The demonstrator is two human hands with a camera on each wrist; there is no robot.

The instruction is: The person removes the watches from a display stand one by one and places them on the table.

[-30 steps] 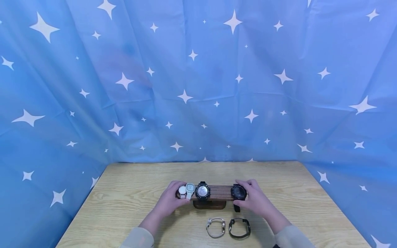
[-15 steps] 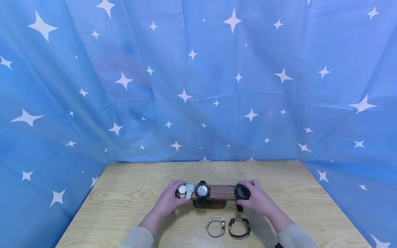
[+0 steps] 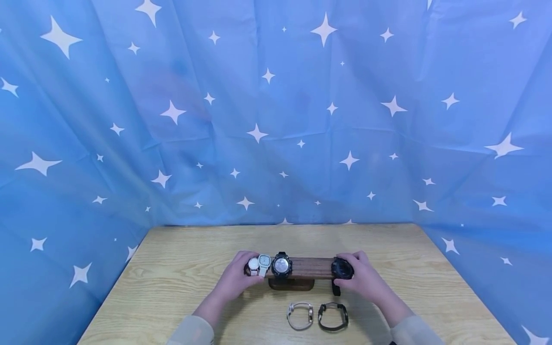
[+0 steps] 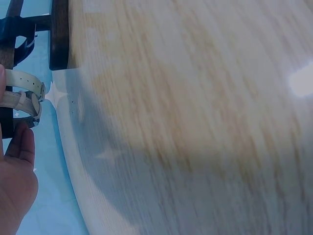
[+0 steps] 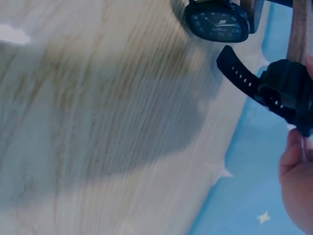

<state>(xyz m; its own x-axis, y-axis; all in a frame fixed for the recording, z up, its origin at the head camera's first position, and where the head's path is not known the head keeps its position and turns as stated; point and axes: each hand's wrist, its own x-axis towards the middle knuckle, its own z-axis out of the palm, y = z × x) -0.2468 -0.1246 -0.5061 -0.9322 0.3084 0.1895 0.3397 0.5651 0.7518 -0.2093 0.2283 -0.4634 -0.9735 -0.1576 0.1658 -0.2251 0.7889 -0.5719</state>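
A dark wooden watch stand has its bar lying across the table, with its base below. My left hand grips the bar's left end, beside a small round white-faced watch and a pale square watch. A chunky black watch with a silvery face sits further along the bar. At the bar's right end my right hand holds a black watch between thumb and fingers. In the right wrist view its loose perforated strap hangs down from the bar.
In front of the stand, a slim light-banded watch and a dark-banded watch stand on their sides on the wooden table. A blue star-patterned cloth hangs behind and at both sides.
My right hand has slid the black watch rightward along the bar to its end. The left hand stays at the left end, and the other watches have not moved.
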